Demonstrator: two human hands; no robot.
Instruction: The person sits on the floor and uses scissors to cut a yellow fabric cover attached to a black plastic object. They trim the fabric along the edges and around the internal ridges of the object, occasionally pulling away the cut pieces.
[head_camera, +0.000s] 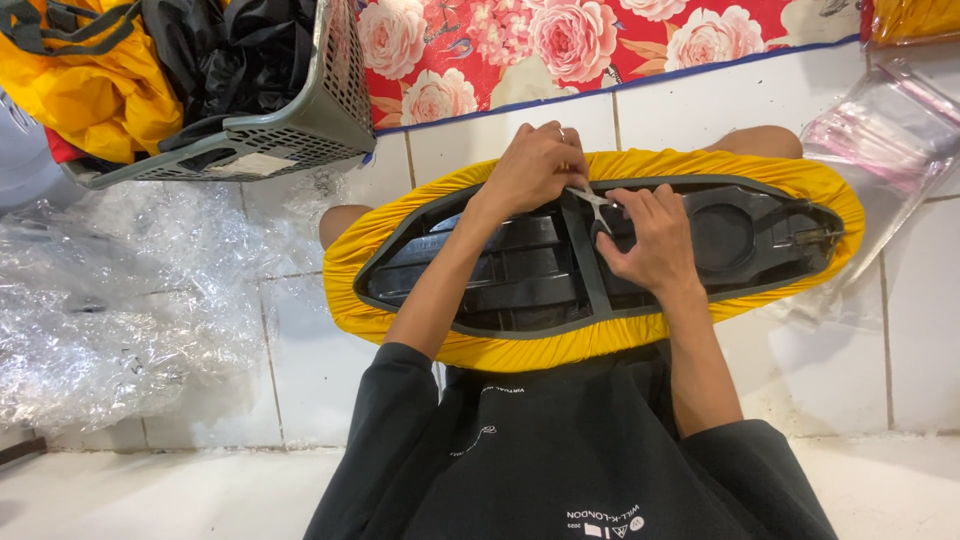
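Sitting on the white tiled floor (520, 120), you hold across your lap a long black moulded seat base (520, 270), underside up, wrapped by a yellow elastic-edged cover (400, 215). Taking the seat base as landmark: beyond it lies a red floral mat (640, 40); beyond and to its left, a grey plastic basket (330, 110) holds black fabric, with yellow fabric (90, 90) beside that. Crumpled clear plastic wrap (110, 290) lies to its left, flat clear bags (880, 140) to its right. A black strap (590, 270) crosses the base at mid-length. Your left hand (535, 165) rests curled at the far rim, over the strap's end. Your right hand (655, 240) is closed around small metal scissors (592, 200), their tips at the strap.
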